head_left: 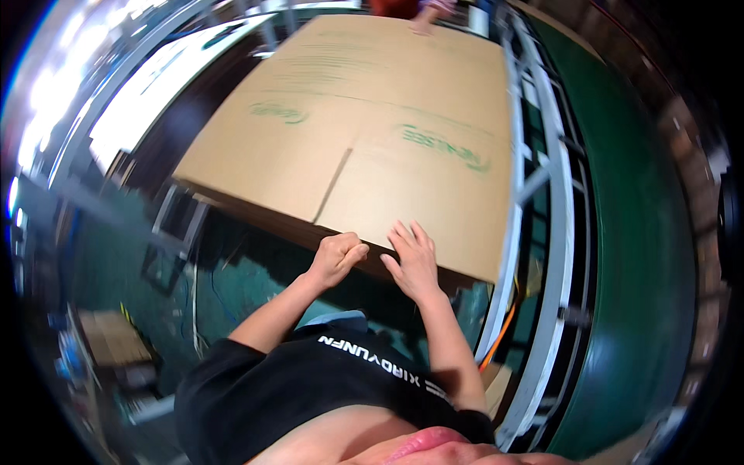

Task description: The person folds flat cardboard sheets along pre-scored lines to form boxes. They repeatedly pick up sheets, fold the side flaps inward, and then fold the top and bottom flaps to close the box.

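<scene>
Large flat cardboard sheets (387,201) lie stacked in front of me, printed in green, with a dark slot running inward from the near edge. At that edge, just right of the slot, my left hand (338,259) is closed in a fist. Its curled fingers hide whatever they may hold. Beside it, my right hand (415,263) is open, with spread fingertips resting on the top sheet and the palm over the edge. On the far side of the stack, another person's hand (423,20) touches the cardboard.
A grey metal frame (554,232) runs along the stack's right side, with a green surface (628,271) beyond it. An orange cable (498,338) hangs near the frame. A cardboard piece (115,338) lies low on the left. A white-topped table (159,93) stands at the back left.
</scene>
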`<state>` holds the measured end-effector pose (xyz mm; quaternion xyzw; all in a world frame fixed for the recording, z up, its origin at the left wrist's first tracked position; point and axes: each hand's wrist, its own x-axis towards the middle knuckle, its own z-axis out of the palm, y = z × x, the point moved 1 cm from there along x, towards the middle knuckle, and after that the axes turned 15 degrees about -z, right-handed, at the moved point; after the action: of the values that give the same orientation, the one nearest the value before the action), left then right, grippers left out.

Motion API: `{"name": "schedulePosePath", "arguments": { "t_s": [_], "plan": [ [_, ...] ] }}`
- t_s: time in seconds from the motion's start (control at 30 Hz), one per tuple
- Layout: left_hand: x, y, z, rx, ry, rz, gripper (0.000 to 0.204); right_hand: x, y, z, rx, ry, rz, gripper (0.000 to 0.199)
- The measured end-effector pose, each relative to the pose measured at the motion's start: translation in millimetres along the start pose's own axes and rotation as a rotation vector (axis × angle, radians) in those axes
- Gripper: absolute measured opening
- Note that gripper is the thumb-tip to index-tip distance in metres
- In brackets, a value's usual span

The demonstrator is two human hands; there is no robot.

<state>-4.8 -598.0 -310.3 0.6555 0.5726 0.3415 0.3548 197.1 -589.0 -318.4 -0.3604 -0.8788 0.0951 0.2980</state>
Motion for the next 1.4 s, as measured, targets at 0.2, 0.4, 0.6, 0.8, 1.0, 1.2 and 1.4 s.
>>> {"name": "schedulePosePath", "arguments": {
  "t_s": [0.2,0.4,0.6,0.8,1.0,1.2,1.4],
  "plan": [
    [-7.1,5.6,38.6,0.095,-0.274,0.318,0.013,-9.5,-6.8,17.5,-0.089,0.115,0.029,0.049],
    [4.7,14.7,66.0,0.076,-0.545,0.379,0.010,-52.7,-17.0,-10.1,-0.177,0.238,0.240,0.052],
    [5.8,46.4,106.1,0.111,-0.720,0.603,0.021,-99.8,-31.2,-49.8,-0.248,0.289,0.386,0.050],
    [-20.7,78.7,164.5,0.079,-0.670,0.715,0.021,-167.3,-22.6,-67.1,-0.166,0.483,0.421,0.045],
    [-67.5,109.1,216.5,0.133,-0.778,0.612,0.019,-287.0,-18.0,-87.0,-0.019,0.403,0.580,0.040],
    [-86.1,134.9,259.2,0.306,-0.892,0.699,0.027,-398.2,-21.9,-75.6,0.086,0.430,0.811,0.041],
    [-98.0,116.7,265.4,0.453,-0.941,0.581,0.026,-403.2,-31.2,-100.0,0.106,0.424,0.835,0.035]
  ]
}}
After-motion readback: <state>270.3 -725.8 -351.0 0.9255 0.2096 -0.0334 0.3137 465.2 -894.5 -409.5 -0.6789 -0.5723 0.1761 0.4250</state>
